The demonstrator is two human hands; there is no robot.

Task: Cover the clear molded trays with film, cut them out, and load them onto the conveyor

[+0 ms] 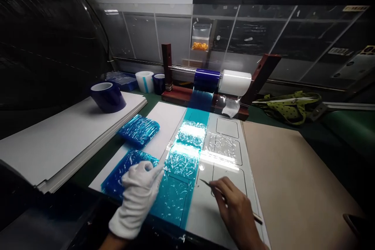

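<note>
The translucent blue film strip (187, 156) runs lengthwise from the wooden roll stand (205, 82) toward the person. On its near-left edge the white-gloved left hand (137, 199) presses, fingers loosely spread — the bare right hand (234, 207), right of the strip, pinches a thin metal pick (211, 185) pointing at it.

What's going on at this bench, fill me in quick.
A person works over a white template board. The gloved left hand presses on a strip of blue film pulled down from a roll on a wooden stand. The bare right hand holds a thin pointed tool beside the strip. Blue film pieces lie stacked to the left.
</note>
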